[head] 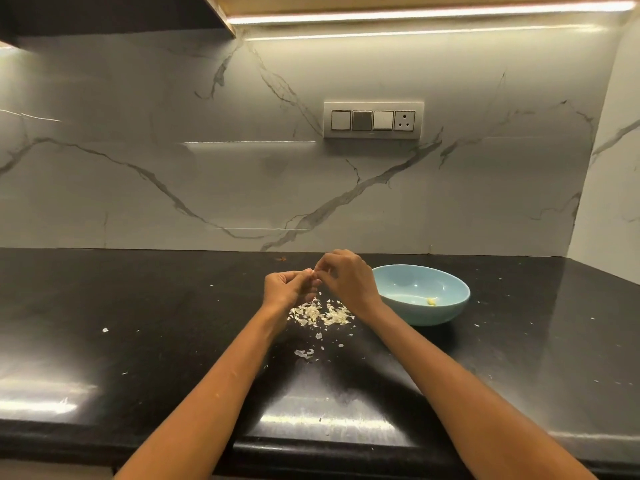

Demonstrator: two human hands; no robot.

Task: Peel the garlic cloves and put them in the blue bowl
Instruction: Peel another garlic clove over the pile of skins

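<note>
Blue bowl [446, 311], black counter [138, 306], white wall w/ grey veins [173, 133].

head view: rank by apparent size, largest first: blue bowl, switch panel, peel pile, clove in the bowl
1-2. blue bowl and switch panel: they look alike in width, and the panel is farther from the camera, so no ranking.
3. peel pile
4. peeled clove in the bowl, clearly smallest.

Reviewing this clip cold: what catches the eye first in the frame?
Two hands meet mid-counter, the left hand and right hand pinching a small garlic clove between their fingertips. Just below them a pile of pale garlic skins litters the black counter. Right of the hands sits the blue bowl, one peeled clove inside.
</note>
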